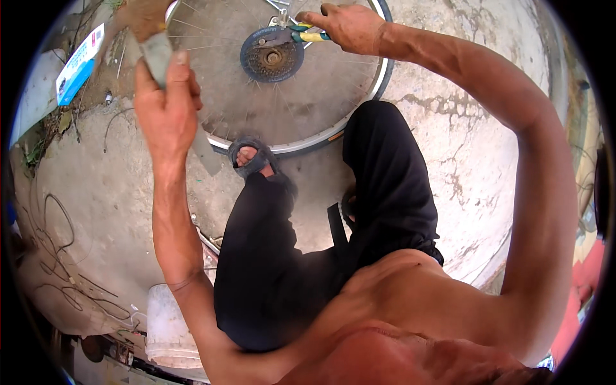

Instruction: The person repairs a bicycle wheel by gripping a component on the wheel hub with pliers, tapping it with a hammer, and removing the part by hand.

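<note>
A bicycle wheel [307, 146] lies flat on the concrete, with a dark round plate and rusty sprockets [272, 63] at its hub. My right hand [353, 29] is closed round the green-and-yellow handles of a pair of pliers [307, 36]. The jaws of the pliers reach over the upper part of the dark plate; whether they grip anything is too small to tell. Left of the wheel, my left hand [168, 114] is closed on the grey handle of a tool [158, 56]. Its rusty brown head is raised and smeared by motion, so its kind is unclear.
At the far left lies a blue-and-white box [79, 67]. Loose cable [64, 240] curls over the ground on the left. A white bucket [172, 324] stands by my left elbow. My sandalled foot [250, 157] is beside the wheel's near rim.
</note>
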Available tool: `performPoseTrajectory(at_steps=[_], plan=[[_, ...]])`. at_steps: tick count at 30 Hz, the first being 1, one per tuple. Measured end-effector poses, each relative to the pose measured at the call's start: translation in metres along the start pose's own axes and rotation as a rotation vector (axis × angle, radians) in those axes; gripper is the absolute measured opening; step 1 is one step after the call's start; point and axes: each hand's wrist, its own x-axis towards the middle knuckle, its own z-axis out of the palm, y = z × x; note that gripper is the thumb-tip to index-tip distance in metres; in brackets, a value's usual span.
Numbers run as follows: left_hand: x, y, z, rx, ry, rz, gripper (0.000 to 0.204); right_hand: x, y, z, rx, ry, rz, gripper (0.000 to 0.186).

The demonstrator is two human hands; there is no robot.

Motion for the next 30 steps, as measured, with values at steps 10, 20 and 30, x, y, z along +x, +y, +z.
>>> performPoseTrajectory(at_steps=[10,20,30], plan=[[0.009,0.010,-0.008,0.022,-0.190,-0.142,0.038,-0.016,0.003,0.028,-0.020,0.046,0.041,0.056],[-0.140,-0.187,-0.049,-0.008,0.080,-0.525,0.026,-0.077,0.022,0.088,0.523,0.471,0.412,0.061],[-0.139,-0.172,-0.057,0.745,0.144,-0.153,0.057,-0.081,0.058,0.141,0.321,0.699,0.420,0.064]])
